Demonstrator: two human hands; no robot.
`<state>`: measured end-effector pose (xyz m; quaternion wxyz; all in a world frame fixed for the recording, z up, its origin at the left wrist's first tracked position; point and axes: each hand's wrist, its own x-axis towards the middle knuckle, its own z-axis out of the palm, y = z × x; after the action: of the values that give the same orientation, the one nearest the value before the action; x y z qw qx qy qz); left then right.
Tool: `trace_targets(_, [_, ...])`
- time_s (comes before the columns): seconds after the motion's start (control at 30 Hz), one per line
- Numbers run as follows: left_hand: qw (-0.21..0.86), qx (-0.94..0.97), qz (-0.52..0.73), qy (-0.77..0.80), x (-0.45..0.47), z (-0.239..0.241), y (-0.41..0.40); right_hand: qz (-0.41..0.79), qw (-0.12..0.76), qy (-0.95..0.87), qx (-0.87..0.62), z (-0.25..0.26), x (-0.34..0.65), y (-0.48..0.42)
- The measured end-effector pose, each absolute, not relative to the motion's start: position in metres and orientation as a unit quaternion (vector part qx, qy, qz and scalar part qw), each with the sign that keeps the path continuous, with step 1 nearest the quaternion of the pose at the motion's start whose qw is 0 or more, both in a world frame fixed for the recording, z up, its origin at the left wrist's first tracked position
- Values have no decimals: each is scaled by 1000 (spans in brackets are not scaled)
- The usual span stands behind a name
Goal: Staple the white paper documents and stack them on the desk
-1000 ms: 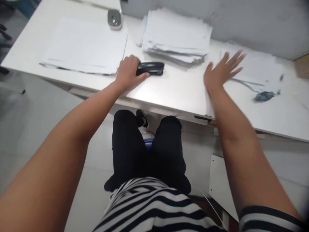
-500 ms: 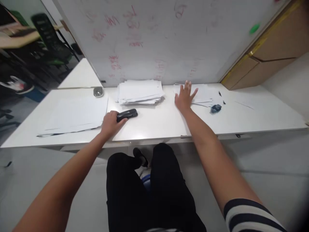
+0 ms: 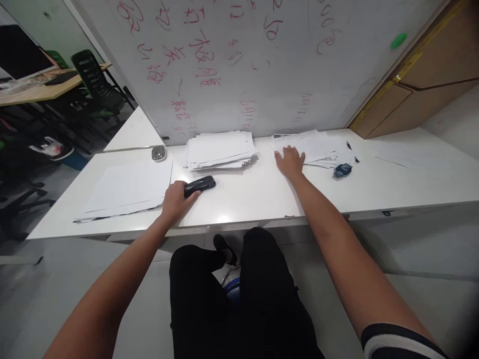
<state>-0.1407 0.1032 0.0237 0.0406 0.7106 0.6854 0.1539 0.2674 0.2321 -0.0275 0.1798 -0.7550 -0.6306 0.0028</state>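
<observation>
My left hand (image 3: pixel 175 199) is closed round the near end of a black stapler (image 3: pixel 200 185) that lies on the white table (image 3: pixel 262 192). My right hand (image 3: pixel 291 160) rests on the near-left edge of a spread of loose white sheets (image 3: pixel 318 144) at the back right, its fingers curled down onto the paper. A thick stack of white paper (image 3: pixel 220 148) sits between the two hands, against the whiteboard. A flat pile of sheets (image 3: pixel 129 188) lies to the left of my left hand.
A whiteboard (image 3: pixel 243 60) with red writing stands along the table's far edge. A small grey round object (image 3: pixel 158 153) sits at the back left, a blue object (image 3: pixel 342 170) right of my right hand. Chairs and desks stand at far left. My black-trousered legs are under the table.
My head has lifted, so the view widened to show the whiteboard. My right hand went from spread in the air to resting on the right-hand sheets. My left hand stayed on the stapler.
</observation>
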Motion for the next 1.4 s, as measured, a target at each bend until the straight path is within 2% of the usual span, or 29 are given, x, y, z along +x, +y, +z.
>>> trace_targets(0.53, [32,711,159,684,-144,21,104,-26,215,-624,-751,-21,260,223])
trace_targets(0.87, [29,700,159,695,-143,20,104,-42,192,-584,-787,-17,254,223])
trace_targets(1.4, [34,704,183,686,-144,18,102,-60,230,-573,-784,-25,258,227])
